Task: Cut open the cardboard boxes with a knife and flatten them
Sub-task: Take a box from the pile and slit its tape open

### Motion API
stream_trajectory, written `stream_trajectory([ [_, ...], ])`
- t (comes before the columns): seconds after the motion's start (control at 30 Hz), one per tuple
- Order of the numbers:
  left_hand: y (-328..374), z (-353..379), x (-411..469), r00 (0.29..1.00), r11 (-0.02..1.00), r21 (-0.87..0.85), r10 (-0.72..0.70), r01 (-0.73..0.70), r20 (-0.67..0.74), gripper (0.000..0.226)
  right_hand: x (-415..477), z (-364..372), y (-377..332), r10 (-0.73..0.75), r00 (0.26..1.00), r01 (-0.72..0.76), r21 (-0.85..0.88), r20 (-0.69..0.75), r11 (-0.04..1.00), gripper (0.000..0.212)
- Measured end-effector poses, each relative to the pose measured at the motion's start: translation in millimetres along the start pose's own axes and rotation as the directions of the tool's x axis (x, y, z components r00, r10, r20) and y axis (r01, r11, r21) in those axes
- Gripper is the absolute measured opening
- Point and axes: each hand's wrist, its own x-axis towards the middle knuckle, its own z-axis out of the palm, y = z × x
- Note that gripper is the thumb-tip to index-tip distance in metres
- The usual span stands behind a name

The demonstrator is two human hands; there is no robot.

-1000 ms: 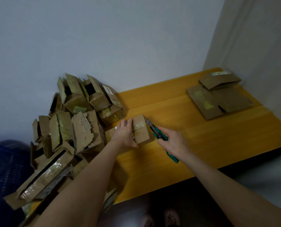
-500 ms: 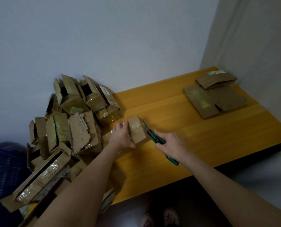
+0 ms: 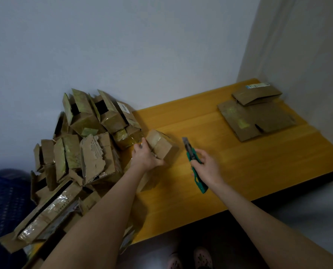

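Box gripped by left hand looks closed, brown, taped; knife nearby.

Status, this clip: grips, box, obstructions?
Left grip holds small brown taped cardboard box. Right grip holds green utility knife, blade off box. Cardboard box pile crowds left.

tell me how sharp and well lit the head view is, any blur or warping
Head view: dim, greyish light; the right hand holding the green-handled utility knife is smeared by motion blur; the left hand on the small brown cardboard box looks sharper; the wide-angle lens skews the yellow wooden table.
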Motion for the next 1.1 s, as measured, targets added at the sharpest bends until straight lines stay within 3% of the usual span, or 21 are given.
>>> stream_trajectory([
  [0.2,14,5,-4,0.988,0.971,-0.184,-0.148,0.152,0.038,0.133,17,28,-24,0.167,0.983,-0.183,0.346,0.075,0.920,0.026],
  [0.33,6,8,-5,0.972,0.955,-0.185,-0.234,0.231,0.005,0.127,25,49,-25,0.151,0.986,-0.167,0.301,0.075,0.939,0.029],
  [0.4,-5,8,-3,0.969,0.951,-0.211,-0.241,0.225,-0.053,0.106,31,55,-23,0.152,0.985,-0.169,0.319,0.077,0.933,0.029],
  [0.5,-19,6,-5,0.972,0.937,-0.272,-0.235,0.220,-0.025,0.081,39,65,-20,0.154,0.982,-0.179,0.287,0.107,0.941,0.031],
  [0.6,-28,8,-6,0.972,0.916,-0.340,-0.235,0.214,-0.019,0.071,47,76,-17,0.160,0.980,-0.185,0.256,0.114,0.949,0.033],
  [0.7,-30,12,-7,0.959,0.928,-0.272,-0.278,0.253,-0.059,0.067,57,85,-11,0.193,0.973,-0.218,0.220,0.126,0.951,0.036],
  [0.9,-28,34,1,0.933,0.935,-0.118,-0.347,0.335,-0.093,0.051,82,96,15,0.291,0.954,-0.293,0.019,0.074,0.956,0.025],
  [1.0,-34,45,3,0.935,0.940,-0.089,-0.339,0.331,-0.105,0.049,91,89,32,0.243,0.970,-0.236,-0.279,-0.009,0.931,0.034],
  [1.1,-41,52,3,0.944,0.956,-0.076,-0.293,0.285,-0.154,0.052,99,78,48,0.180,0.982,-0.179,-0.537,-0.051,0.825,0.035],
])
